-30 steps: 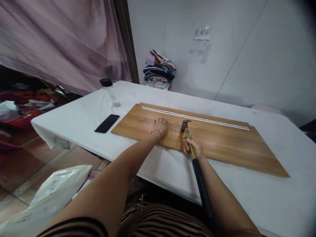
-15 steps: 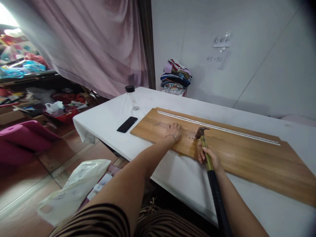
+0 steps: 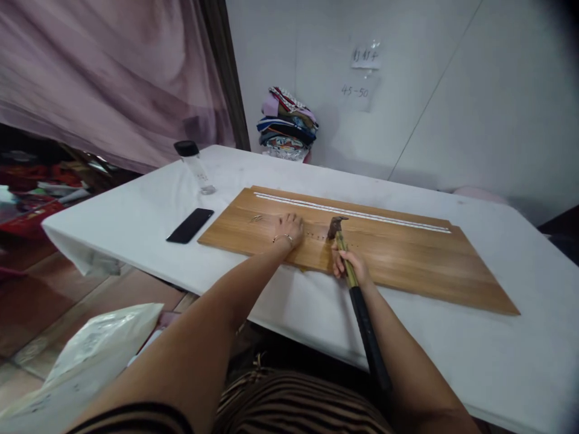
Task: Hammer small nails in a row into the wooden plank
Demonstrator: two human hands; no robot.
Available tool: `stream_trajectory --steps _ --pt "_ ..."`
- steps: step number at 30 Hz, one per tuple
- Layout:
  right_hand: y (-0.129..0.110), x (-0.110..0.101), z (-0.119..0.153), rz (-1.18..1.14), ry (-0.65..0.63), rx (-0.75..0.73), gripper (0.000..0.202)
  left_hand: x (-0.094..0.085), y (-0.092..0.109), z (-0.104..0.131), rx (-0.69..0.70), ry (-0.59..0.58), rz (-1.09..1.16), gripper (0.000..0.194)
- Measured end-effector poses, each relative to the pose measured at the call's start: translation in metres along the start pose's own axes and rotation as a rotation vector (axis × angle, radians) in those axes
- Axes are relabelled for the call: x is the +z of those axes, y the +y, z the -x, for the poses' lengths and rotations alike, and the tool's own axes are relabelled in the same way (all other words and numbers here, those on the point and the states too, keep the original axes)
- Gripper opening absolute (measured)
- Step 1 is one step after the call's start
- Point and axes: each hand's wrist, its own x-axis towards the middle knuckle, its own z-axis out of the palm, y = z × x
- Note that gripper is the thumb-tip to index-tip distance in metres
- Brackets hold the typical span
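Observation:
A long wooden board (image 3: 407, 259) lies on the white-covered table. My left hand (image 3: 288, 229) rests flat on its left part, fingers spread, with a bracelet at the wrist. My right hand (image 3: 350, 263) is wrapped round the yellow-green part of the handle of a hammer (image 3: 366, 328); the black part of the handle runs back over my forearm. The hammer's rusty head is low over the board, just right of a row of small dark nails or holes (image 3: 315, 235). Some loose nails (image 3: 256, 218) lie left of my left hand. Two white strips (image 3: 353, 212) run along the far edge.
A black phone (image 3: 190, 225) and a clear bottle with a black lid (image 3: 198, 169) stand or lie left of the board on the table (image 3: 136, 205). Folded clothes (image 3: 288, 123) are piled by the wall. A plastic bag (image 3: 97, 349) is at the lower left.
The camera view has turned to the right, so everything appears further left. My left hand still rests on the board, and my right hand still holds the hammer in about the same place.

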Motion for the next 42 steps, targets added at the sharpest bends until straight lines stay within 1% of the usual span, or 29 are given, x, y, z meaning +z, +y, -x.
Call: stream_trajectory --steps 7,13,18,23,29,35,42 --pt "0.0006 -0.0002 0.0013 -0.012 -0.012 -0.039 0.035 -0.0007 0.0015 0.0002 -0.006 0.000 0.017 0.037" --pt "0.0028 -0.0003 0.0005 -0.007 -0.021 -0.021 0.037 -0.0007 0.0017 -0.0005 -0.003 0.003 0.010 0.038" --pt "-0.0007 0.0008 0.0015 0.008 -0.015 -0.027 0.037 0.0016 0.0003 -0.0011 0.010 0.002 0.007 0.038" --pt "-0.0022 0.0039 0.0018 0.013 -0.008 -0.001 0.037 0.0018 0.0001 -0.0015 0.001 0.006 0.017 0.040" --pt "-0.0021 0.0033 0.0017 0.006 -0.013 -0.033 0.037 0.0020 0.0001 -0.0028 -0.003 -0.009 0.020 0.041" --pt "-0.0024 0.0034 0.0011 0.029 -0.019 -0.009 0.035 0.0015 0.0003 -0.0025 -0.009 -0.008 0.025 0.041" --pt "-0.0029 0.0045 0.0020 0.021 -0.007 -0.024 0.036 0.0002 0.0011 -0.0016 0.004 0.001 0.013 0.040"
